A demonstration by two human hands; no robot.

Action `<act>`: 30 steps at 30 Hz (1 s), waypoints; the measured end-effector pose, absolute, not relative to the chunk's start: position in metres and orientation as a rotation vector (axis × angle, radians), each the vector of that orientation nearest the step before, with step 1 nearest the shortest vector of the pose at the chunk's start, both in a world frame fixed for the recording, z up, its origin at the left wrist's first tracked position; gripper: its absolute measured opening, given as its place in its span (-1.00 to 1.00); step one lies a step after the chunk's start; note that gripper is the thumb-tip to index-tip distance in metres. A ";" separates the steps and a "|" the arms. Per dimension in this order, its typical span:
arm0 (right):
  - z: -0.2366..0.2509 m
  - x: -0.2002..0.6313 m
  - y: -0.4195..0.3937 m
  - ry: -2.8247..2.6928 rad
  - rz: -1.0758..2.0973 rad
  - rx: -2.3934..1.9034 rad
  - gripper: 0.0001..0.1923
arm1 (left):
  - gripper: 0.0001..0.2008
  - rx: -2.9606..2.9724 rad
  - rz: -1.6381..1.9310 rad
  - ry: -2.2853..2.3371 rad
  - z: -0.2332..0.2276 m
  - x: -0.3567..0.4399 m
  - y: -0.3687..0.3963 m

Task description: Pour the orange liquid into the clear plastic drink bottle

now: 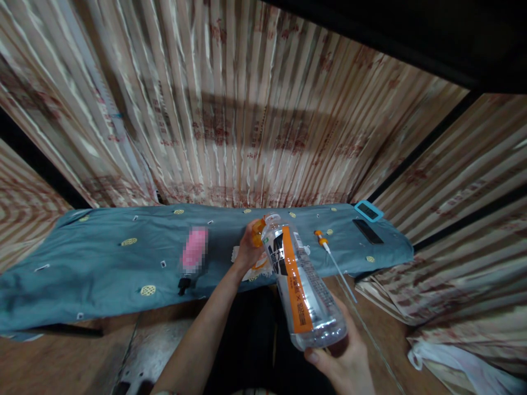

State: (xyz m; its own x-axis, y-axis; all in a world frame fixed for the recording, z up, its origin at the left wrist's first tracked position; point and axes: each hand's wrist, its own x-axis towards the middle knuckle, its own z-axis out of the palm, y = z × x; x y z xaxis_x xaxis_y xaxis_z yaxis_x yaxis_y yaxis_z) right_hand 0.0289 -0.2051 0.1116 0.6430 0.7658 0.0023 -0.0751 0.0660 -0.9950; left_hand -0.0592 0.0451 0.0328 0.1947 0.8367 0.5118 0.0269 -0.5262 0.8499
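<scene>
Bottle point(302, 285) before blue cloth point(102, 263), curtains point(230, 109)

**Colours and patterns**

Clear bottle point(302, 288) with an orange-and-black label and orange cap point(258, 231). Teal cloth point(102, 269) dotted with small yellow ovals. Pink bottle point(194, 249), black tip. Curtains point(230, 109) striped cream and brown with reddish motifs.

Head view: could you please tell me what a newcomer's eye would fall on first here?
A clear bottle with an orange label sits at centre, its base in the right hand and its orange cap gripped by the left hand. Behind it a blue cloth spans the floor, bearing a pink bottle at left and a thin tube with an orange tip at right. Striped curtains fill the background.
</scene>
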 end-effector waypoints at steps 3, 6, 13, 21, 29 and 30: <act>0.111 0.030 -0.205 -0.677 0.695 -1.378 -0.10 | -0.39 1.741 1.417 0.816 0.031 -0.058 0.046; 0.109 0.032 -0.206 -0.708 0.710 -1.370 -0.11 | -0.39 1.750 1.442 0.798 0.029 -0.058 0.047; 0.108 0.033 -0.206 -0.707 0.701 -1.401 -0.08 | -0.40 1.790 1.437 0.805 0.032 -0.059 0.046; 0.110 0.033 -0.206 -0.676 0.715 -1.417 -0.06 | -0.39 1.786 1.437 0.809 0.030 -0.059 0.047; 0.109 0.035 -0.206 -0.740 0.672 -1.444 -0.08 | -0.39 1.743 1.410 0.820 0.034 -0.060 0.045; 0.109 0.035 -0.206 -0.741 0.675 -1.443 -0.08 | -0.39 1.741 1.408 0.824 0.035 -0.060 0.045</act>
